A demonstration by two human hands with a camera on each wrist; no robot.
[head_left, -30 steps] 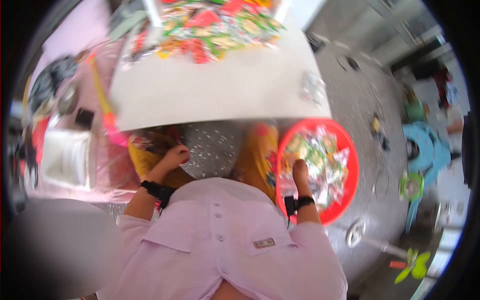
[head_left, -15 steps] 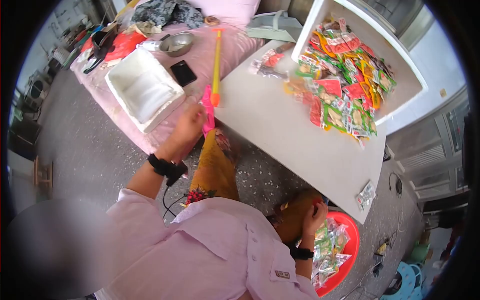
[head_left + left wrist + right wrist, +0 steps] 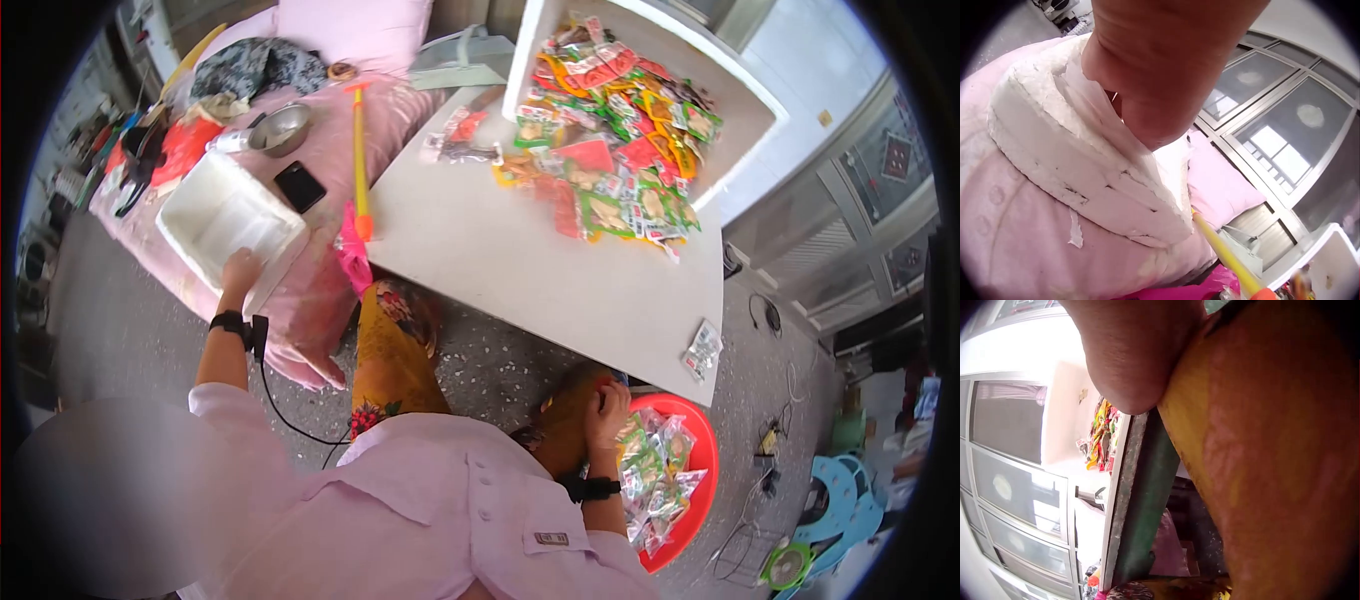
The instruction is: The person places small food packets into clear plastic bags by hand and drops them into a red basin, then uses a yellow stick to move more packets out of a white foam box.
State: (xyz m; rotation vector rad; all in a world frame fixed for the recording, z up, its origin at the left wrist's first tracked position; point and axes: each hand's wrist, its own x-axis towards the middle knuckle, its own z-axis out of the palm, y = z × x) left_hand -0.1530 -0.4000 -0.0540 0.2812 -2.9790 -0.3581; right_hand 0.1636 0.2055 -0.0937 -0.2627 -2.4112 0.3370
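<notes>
My left hand (image 3: 242, 270) reaches over the near wall of a white foam box (image 3: 185, 215) on the bed. In the left wrist view a thin white liner (image 3: 1094, 100) lies against the hand at the box's rim; its fingers are hidden there, and I cannot tell whether they grip anything. My right hand (image 3: 607, 412) rests on the knee in yellow patterned trousers (image 3: 560, 435), fingers loosely bent and holding nothing. Beside that knee stands a red tub (image 3: 710, 470) full of clear-and-green food packets (image 3: 655, 465).
On the white table (image 3: 500, 290) a large foam box (image 3: 765, 120) lies tipped, colourful packets (image 3: 625, 150) spilling out. One small packet (image 3: 702, 348) is near the table's right corner. A phone (image 3: 300, 187), metal bowl (image 3: 280, 130) and yellow stick (image 3: 360, 165) lie on the pink bed (image 3: 300, 345).
The left hand has gone from over the lap to the foam box on the bed. The right hand has left the tub for the knee. The head view has swung left.
</notes>
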